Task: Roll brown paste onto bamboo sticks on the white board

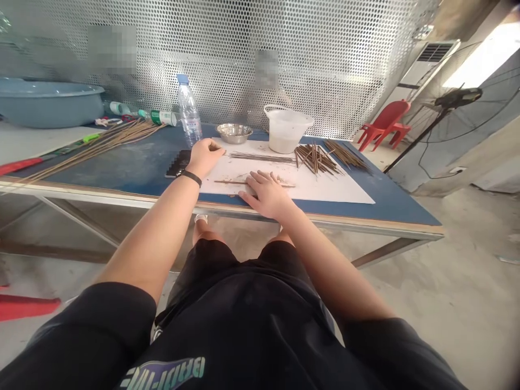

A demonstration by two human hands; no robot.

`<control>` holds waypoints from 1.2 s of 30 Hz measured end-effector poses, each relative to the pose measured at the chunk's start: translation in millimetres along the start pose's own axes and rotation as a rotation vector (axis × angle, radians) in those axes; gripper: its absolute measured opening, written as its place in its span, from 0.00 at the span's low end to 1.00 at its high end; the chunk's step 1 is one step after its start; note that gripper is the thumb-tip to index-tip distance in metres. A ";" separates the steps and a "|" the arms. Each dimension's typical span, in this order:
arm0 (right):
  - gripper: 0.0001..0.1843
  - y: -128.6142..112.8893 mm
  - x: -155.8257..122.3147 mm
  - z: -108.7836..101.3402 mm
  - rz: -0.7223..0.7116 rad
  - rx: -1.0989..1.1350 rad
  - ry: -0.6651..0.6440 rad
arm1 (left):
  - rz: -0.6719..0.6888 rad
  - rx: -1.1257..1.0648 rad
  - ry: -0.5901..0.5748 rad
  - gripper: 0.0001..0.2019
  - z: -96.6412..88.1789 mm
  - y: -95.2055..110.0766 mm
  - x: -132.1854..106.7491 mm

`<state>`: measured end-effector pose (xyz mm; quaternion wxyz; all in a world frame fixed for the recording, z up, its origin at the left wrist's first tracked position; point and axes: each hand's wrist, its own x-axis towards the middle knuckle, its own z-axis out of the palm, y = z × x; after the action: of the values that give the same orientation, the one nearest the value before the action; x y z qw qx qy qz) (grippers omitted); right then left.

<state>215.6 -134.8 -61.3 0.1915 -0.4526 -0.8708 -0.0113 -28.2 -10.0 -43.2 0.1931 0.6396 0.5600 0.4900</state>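
My right hand (pixel 268 194) lies flat on a thin brown stick (pixel 227 182), fingers stretched out. The stick rests on a white board (pixel 333 189), and its two ends show on either side of the hand. Brown crumbs are scattered around it. My left hand (pixel 204 158), with a dark band on the wrist, is over the board's left edge. Its fingers are pinched together, and what they hold, if anything, is too small to make out. Beyond both hands lies a row of thin dark sticks (pixel 262 157). A dark phone (pixel 177 164) is beside my left wrist.
Behind the board stand a water bottle (pixel 188 111), a metal bowl (pixel 234 133) and a white plastic tub (pixel 287 129). Brown sticks (pixel 318 160) are piled at right. Long thin sticks (pixel 117 136) and a blue basin (pixel 52 103) are at left. A perforated metal screen (pixel 219 59) closes the back.
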 end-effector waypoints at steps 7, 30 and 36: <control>0.26 -1.5 -5.1 -0.7 -0.064 -0.003 0.080 | 0.004 0.040 0.036 0.10 -2.3 4.3 -3.2; 0.13 136.3 -48.7 -27.2 0.240 0.269 0.247 | 0.106 -0.085 0.034 0.07 1.1 -9.5 5.0; 0.07 121.4 -37.7 -19.5 0.169 0.228 0.202 | 0.089 -0.036 0.026 0.09 -0.8 -4.1 1.3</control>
<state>337.6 -96.5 -74.9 0.3282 -0.4961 -0.8017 0.0582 -31.2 -7.8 -45.5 0.1753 0.6538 0.5245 0.5164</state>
